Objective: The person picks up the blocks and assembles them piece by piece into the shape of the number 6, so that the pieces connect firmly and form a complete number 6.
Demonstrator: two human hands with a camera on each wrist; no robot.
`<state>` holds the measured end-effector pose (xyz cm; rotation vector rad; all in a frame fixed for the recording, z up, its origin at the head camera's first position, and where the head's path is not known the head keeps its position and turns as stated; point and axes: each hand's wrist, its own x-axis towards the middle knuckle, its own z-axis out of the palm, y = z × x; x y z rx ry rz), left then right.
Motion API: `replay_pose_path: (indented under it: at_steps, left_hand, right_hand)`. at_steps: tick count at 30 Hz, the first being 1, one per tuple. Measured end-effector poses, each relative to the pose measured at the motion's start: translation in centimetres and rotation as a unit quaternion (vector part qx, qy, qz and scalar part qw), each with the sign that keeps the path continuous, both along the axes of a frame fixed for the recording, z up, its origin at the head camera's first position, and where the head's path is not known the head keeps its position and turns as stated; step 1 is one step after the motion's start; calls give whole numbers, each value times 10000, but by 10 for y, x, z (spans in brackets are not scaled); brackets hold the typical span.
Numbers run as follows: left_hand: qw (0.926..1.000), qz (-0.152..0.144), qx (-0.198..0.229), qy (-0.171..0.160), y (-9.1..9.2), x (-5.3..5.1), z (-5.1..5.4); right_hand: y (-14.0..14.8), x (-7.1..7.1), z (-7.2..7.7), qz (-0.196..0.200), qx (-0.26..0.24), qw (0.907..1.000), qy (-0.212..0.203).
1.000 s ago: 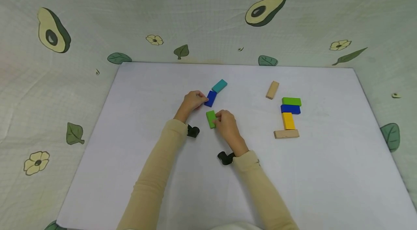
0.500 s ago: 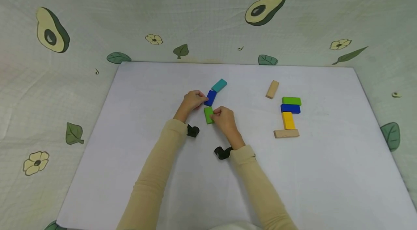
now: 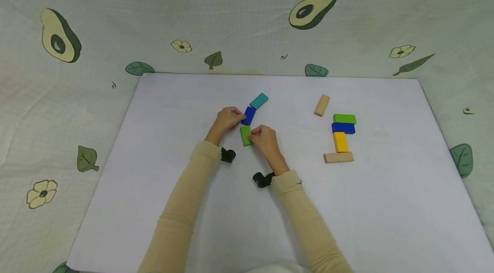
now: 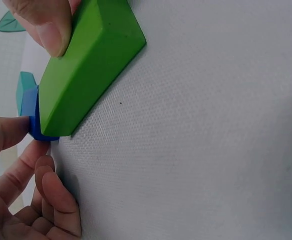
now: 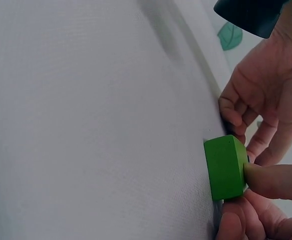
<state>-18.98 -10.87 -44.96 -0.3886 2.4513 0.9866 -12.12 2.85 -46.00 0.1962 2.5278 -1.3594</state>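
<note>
A green block (image 3: pixel 245 135) lies on the white tabletop, its far end against or very near a blue block (image 3: pixel 248 116). My right hand (image 3: pixel 265 141) grips the green block from its right side, with a fingertip (image 5: pixel 258 176) pressed on it in the right wrist view. On the left, my left hand (image 3: pixel 228 119) pinches the blue block near its lower left edge. Thumb and finger at that block show in the left wrist view, the other fingers curled. Beyond the blue block, a teal block (image 3: pixel 259 101) touches or nearly touches its far end.
To the right, a green block (image 3: pixel 344 119), a blue block (image 3: pixel 343 128), a yellow block (image 3: pixel 341 142) and a plain wooden block (image 3: pixel 338 157) form a column. Another wooden block (image 3: pixel 322 105) lies apart behind them. A patterned cloth (image 3: pixel 247 19) borders the white tabletop (image 3: pixel 405 204).
My right hand has moved the green block away from me and slightly left, up to the blue block's near end. The left hand and the blue block have stayed in place.
</note>
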Motion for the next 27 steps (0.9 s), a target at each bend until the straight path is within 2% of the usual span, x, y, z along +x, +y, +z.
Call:
replay_pose_path:
  at_steps: [27]
  left_hand:
    - [9999, -49, 123, 95, -1, 0, -2]
  right_hand:
    - [-1, 0, 0, -146, -117, 9998, -3]
